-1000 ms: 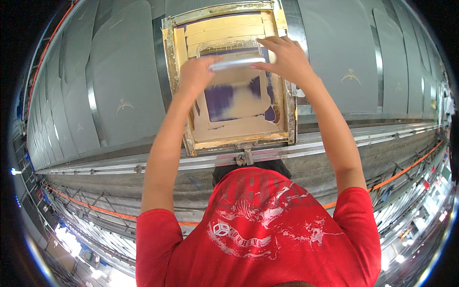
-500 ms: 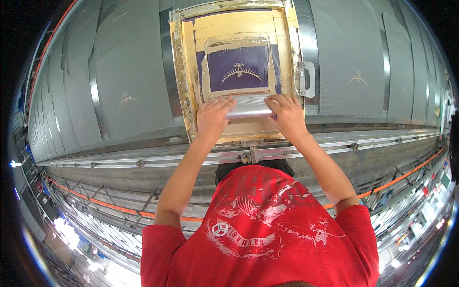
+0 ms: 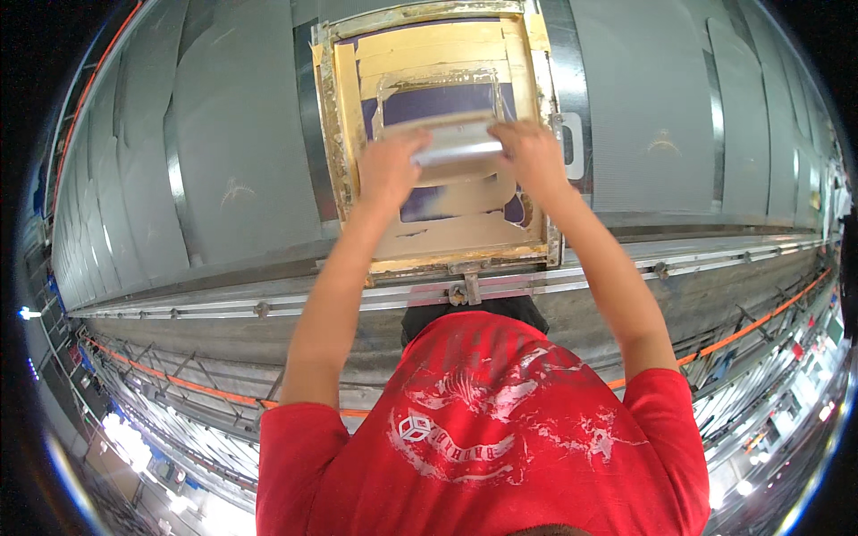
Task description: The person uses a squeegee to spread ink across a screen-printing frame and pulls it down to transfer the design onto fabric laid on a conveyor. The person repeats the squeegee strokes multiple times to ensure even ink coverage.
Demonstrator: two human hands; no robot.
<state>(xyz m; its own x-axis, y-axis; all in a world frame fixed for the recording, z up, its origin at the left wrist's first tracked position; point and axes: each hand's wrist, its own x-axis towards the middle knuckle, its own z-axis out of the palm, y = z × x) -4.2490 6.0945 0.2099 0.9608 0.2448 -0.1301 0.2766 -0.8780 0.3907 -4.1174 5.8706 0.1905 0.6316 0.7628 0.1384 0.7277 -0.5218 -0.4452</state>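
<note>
A silver metal screen-printing squeegee lies crosswise over a printing screen in front of me. My left hand is closed round its left end and my right hand round its right end; both are slightly blurred. Purple mesh shows beyond the squeegee, bordered by yellowish tape. Nearer me, beige ink covers the screen's front part, with purple patches showing through. The squeegee hides the middle of the screen. Whether its blade touches the mesh, I cannot tell.
Grey fabric panels lie on the long table on both sides, some with a pale arched print. A white handle juts from the screen's right side. A metal rail with clamps runs along the near edge.
Both hands have moved the squeegee away from me, from the screen's near part to its middle. It now covers the crest design, and ink-smeared mesh shows on my side of it.
</note>
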